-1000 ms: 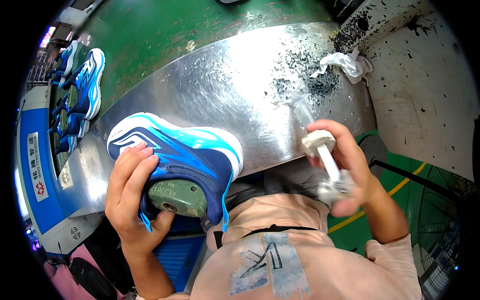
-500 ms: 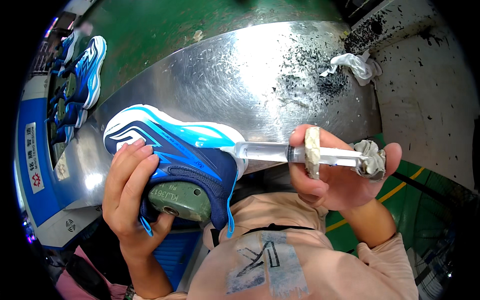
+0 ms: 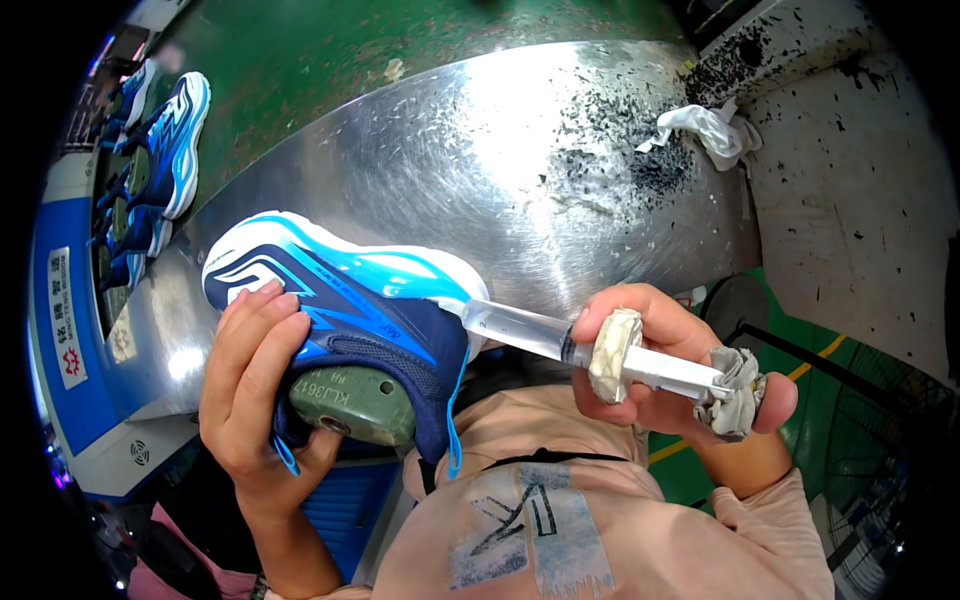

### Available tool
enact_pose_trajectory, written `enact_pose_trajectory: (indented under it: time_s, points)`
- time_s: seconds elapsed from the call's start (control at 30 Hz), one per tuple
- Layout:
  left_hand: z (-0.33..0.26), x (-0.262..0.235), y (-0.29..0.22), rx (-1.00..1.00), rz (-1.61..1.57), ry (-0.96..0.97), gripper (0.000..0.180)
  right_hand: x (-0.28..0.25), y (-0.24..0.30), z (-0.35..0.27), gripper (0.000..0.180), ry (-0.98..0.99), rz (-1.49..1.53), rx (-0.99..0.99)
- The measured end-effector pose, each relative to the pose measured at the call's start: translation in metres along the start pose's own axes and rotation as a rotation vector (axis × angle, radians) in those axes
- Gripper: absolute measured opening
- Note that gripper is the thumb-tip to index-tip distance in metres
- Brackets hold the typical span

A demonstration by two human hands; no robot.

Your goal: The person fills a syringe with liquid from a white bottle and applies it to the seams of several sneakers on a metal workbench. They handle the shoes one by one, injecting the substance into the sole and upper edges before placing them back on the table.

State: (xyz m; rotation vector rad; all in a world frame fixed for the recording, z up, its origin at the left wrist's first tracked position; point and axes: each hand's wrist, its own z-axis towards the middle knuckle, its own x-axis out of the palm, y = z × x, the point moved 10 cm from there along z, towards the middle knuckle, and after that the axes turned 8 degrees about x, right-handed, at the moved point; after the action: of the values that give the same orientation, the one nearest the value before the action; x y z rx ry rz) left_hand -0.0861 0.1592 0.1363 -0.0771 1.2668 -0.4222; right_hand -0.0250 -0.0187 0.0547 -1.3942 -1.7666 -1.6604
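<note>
My left hand (image 3: 250,390) is wrapped round the upper of a blue and white sneaker (image 3: 375,325), which lies on its side above the near edge of the metal tabletop. A dark green shoe last (image 3: 352,404) fills the sneaker's opening. In my right hand (image 3: 665,340) is a clear syringe (image 3: 515,328), its collar and plunger end wrapped in whitish material. Fingers hold the collar while the thumb rests at the plunger end. The syringe's tip meets the sneaker near the heel, along the seam between upper and white sole; the exact contact point is too small to make out.
The shiny metal tabletop (image 3: 400,150) has black specks at its right. A crumpled white cloth (image 3: 715,135) lies there. Several similar sneakers (image 3: 180,145) stand at the far left, beside a green surface (image 3: 300,70). A blue and white machine panel (image 3: 75,320) borders the left side.
The syringe has tilted, its plunger end now lower, as my right hand moved down. The sneaker and my left hand have shifted slightly left.
</note>
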Motion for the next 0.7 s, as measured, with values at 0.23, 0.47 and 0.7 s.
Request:
enact_pose_trajectory:
  time_s: [0.23,0.47,0.7]
  points:
    - [0.020,-0.009,0.019,-0.024,-0.022,0.015,0.052,-0.024,0.039,-0.016,0.122,-0.057,-0.092,-0.133]
    - [0.169,-0.035,0.061,0.268,0.219,-0.058,0.061,-0.055,0.060,-0.029,0.102,-0.294,-1.203,-0.529]
    - [0.255,0.099,0.160,-0.238,0.348,0.269,0.072,-0.046,0.051,-0.017,0.090,-0.386,-1.544,-0.583]
